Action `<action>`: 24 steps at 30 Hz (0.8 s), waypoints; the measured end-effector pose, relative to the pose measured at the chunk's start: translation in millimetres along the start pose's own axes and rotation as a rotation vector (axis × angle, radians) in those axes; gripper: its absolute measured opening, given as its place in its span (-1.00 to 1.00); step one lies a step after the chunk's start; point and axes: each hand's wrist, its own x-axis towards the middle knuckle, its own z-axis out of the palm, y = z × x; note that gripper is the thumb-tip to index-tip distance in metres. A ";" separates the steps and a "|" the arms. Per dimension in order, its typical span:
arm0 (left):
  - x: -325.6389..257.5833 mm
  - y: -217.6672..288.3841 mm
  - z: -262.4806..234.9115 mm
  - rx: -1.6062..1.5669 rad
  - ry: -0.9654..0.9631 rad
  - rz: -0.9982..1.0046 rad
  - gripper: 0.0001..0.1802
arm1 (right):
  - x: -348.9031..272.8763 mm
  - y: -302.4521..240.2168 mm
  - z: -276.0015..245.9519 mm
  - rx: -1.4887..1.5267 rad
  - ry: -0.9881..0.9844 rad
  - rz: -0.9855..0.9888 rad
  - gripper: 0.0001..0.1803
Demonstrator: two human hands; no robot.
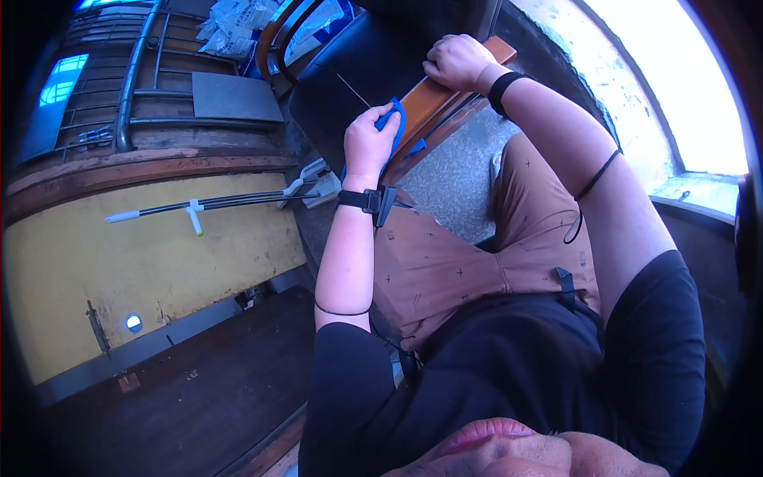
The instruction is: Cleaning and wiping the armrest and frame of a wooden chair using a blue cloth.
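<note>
My left hand point(372, 145) is closed on a blue cloth point(393, 118), pressed against the near end of a glossy brown wooden rail point(433, 99). My right hand point(459, 63) grips the same rail close to its far end, with its fingers curled over the edge. The rail runs slantwise along the side of a dark, smooth seat-like surface point(338, 75). Part of the cloth hangs down below my left palm, and the underside of the rail is mostly hidden.
On the left, a white-handled rod tool point(195, 208) lies across a yellow board point(143, 262). Metal bars point(131, 87) and a grey panel point(234, 97) stand beyond. Plastic bags point(238, 24) lie near a curved wooden frame point(274, 40). A bright window point(683, 71) is at the right, above speckled floor point(449, 187).
</note>
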 end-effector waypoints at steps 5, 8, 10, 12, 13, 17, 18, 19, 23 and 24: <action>-1.7 -7.5 -9.3 -0.063 0.014 0.022 -0.71 | 2.6 -4.7 -2.1 -0.012 0.008 -0.002 -0.54; 19.1 9.0 1.6 -0.134 -0.048 0.045 -0.73 | 2.3 -4.5 -0.9 -0.006 0.007 -0.004 -0.54; 24.3 14.7 8.0 -0.110 -0.046 0.032 -0.74 | 2.5 -4.0 -1.2 0.002 0.002 -0.003 -0.54; 25.0 10.0 10.2 -0.067 -0.048 0.045 -0.72 | 2.0 -4.3 -0.9 0.024 -0.012 0.014 -0.55; 19.5 9.9 9.6 -0.113 -0.049 0.065 -0.73 | -0.8 -2.0 -0.8 0.021 -0.015 0.021 -0.55; -7.6 -15.9 -4.5 -0.119 0.086 0.158 -0.76 | 3.2 -5.8 -3.6 -0.002 -0.016 0.007 -0.55; -6.3 -17.7 -3.7 -0.120 0.084 0.158 -0.76 | 3.7 -7.3 -4.4 -0.012 -0.023 0.000 -0.55; -5.3 -13.1 -6.2 -0.089 0.062 0.146 -0.76 | 3.6 -6.0 -3.2 -0.011 -0.024 -0.003 -0.55; 13.8 9.0 -3.9 -0.102 -0.048 0.005 -0.75 | 1.3 -8.0 -4.2 0.006 -0.039 0.034 -0.56; 16.0 11.6 -5.6 -0.149 -0.093 -0.060 -0.74 | 2.4 -11.2 -6.3 0.020 -0.063 0.052 -0.57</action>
